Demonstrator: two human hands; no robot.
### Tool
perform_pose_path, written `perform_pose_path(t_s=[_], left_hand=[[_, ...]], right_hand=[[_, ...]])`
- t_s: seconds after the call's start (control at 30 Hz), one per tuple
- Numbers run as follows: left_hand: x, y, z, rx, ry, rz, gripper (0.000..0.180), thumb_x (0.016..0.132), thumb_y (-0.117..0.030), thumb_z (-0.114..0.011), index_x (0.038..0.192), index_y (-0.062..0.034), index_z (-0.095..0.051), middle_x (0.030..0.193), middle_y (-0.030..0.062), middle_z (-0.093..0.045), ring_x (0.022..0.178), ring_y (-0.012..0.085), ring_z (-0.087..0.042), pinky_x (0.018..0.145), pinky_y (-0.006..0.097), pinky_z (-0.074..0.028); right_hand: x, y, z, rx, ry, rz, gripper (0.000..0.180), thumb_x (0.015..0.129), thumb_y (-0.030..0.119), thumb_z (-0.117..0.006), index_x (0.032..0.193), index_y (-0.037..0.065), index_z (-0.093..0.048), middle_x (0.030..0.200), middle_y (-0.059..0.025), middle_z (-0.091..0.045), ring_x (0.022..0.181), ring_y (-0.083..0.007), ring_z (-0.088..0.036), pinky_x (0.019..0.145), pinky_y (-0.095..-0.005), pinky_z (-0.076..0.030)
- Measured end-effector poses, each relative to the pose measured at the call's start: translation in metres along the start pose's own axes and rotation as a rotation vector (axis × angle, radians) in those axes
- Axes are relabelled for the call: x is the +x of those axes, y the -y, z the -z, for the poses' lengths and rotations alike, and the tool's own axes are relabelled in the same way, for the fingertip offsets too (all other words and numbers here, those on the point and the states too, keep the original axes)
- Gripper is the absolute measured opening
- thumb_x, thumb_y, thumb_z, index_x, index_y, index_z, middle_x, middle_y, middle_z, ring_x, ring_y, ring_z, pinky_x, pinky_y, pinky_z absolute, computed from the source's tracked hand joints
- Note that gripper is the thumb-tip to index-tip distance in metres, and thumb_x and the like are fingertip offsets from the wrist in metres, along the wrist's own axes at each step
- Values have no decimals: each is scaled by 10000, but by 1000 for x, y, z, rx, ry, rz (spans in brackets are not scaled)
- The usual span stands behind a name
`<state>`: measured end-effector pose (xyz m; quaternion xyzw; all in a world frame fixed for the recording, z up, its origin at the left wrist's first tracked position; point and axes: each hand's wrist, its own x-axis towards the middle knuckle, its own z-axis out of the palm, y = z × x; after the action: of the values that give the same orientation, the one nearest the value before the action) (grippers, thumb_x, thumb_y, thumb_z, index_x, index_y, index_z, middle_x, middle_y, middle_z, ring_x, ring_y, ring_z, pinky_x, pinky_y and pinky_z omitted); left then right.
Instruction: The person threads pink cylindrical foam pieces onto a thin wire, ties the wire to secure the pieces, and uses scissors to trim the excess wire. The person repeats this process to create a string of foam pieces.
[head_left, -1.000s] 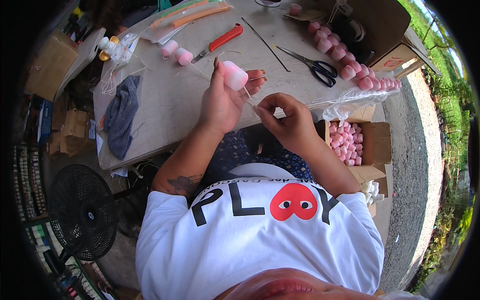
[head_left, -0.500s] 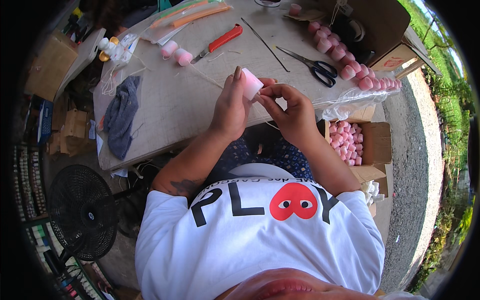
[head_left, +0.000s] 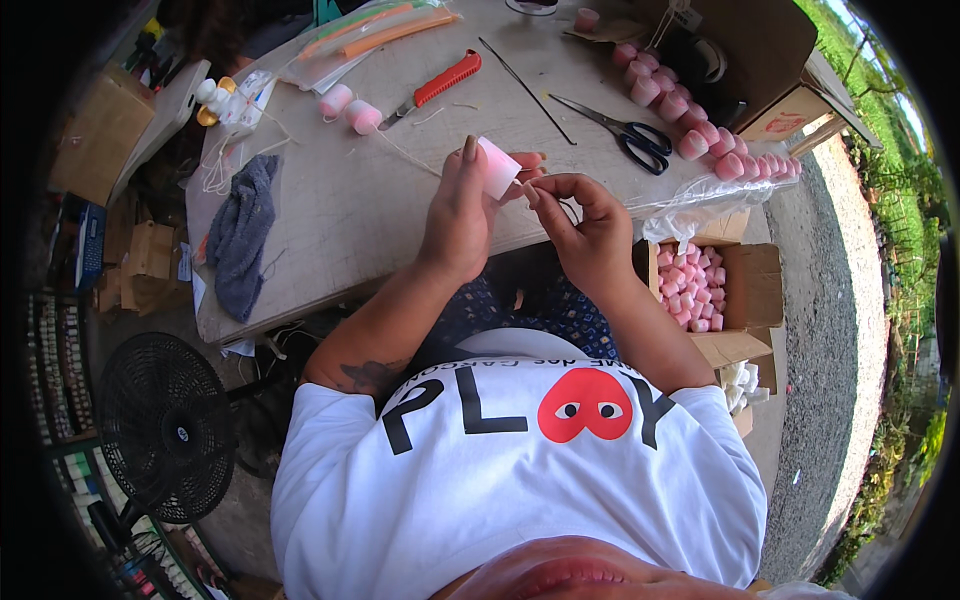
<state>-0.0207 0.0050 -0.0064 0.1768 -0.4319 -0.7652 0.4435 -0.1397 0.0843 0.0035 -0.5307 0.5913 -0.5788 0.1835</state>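
Left hand (head_left: 462, 215) grips 1 smooth pink-white cylinder (head_left: 501, 170); right hand (head_left: 588, 225) pinches thin cord (head_left: 410, 157). Table (head_left: 340, 215), left edge: 1 rumpled grey-blue cloth (head_left: 242, 235). Toward back edge: 2 pink drums (head_left: 364, 117).

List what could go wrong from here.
The string runs close to the bare blade of the red knife, so it might snag or get nicked if pulled. The pink cylinder, tilted in the left hand, could slip if that grip loosens.
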Motion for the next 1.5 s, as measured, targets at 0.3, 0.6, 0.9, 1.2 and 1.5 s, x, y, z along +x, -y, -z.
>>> perform_pose_path(t_s=[0.3, 0.6, 0.9, 1.2, 1.5], left_hand=[[0, -1, -3, -10, 16, -13, 469, 1003, -455, -350, 1143, -8, -355, 1107, 228, -582, 978, 235, -592, 883, 359, -451], [-1, 4, 0, -76, 61, 2, 435, 1008, -449, -335, 1170, -45, -350, 1159, 204, -562, 1021, 224, -570, 915, 374, -431], [-3, 7, -5, -95, 50, -44, 478, 991, -488, -351, 1198, -58, -330, 1202, 207, -533, 1046, 230, -569, 945, 383, -428], [-3, 8, 0, -47, 97, -36, 653, 945, -626, -271, 1222, -68, -466, 1258, 149, -538, 1111, 221, -551, 943, 341, -405], [-3, 1, -3, -101, 103, -14, 474, 989, -520, -323, 1181, -88, -372, 1221, 183, -533, 1009, 193, -553, 941, 375, -386]], right_hand=[[1, 4, -1, -130, 10, 132, 113, 836, 66, -671, 934, 11, -655, 840, -124, -654, 784, -245, -637, 730, -324, -488], [1, -7, -4, -7, 11, 6, 104, 861, 77, -639, 936, 7, -641, 827, -139, -649, 792, -266, -631, 734, -326, -481], [1, -8, -10, -164, -80, 231, 52, 827, 59, -651, 859, 31, -621, 736, -94, -601, 699, -267, -587, 717, -358, -457], [3, -6, -8, -225, -54, 331, 98, 801, 66, -681, 884, 60, -629, 761, -62, -617, 710, -238, -594, 776, -360, -424], [5, -4, -5, -240, -46, 364, 138, 785, 58, -690, 910, 76, -633, 775, -57, -623, 725, -234, -596, 764, -349, -411]])
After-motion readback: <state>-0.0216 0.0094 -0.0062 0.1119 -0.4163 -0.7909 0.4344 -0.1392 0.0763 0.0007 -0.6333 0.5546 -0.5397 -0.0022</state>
